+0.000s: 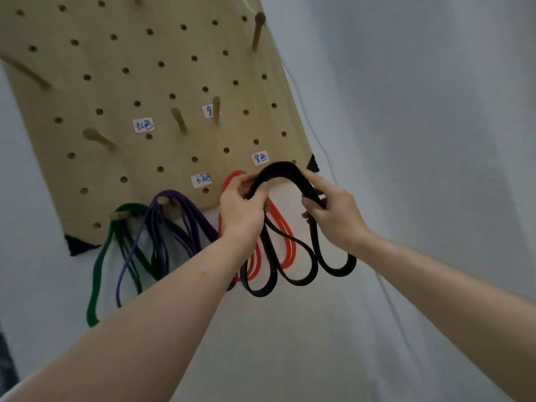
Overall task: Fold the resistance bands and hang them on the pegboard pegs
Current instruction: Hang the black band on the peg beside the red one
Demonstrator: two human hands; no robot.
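Hands, our left hand [242, 210] and right hand [333, 211], both pinch the folded black band [280, 169] wide, so it slips over a peg [216, 108].

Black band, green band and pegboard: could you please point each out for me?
Black band [282, 168], head view, top of its arch.
Green band [98, 262], head view, left hanging strand.
Pegboard [116, 91], head view, bare wood between holes.

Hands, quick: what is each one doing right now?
Left hand: closed on the left side of the folded black resistance band.
Right hand: closed on the same band's right side.
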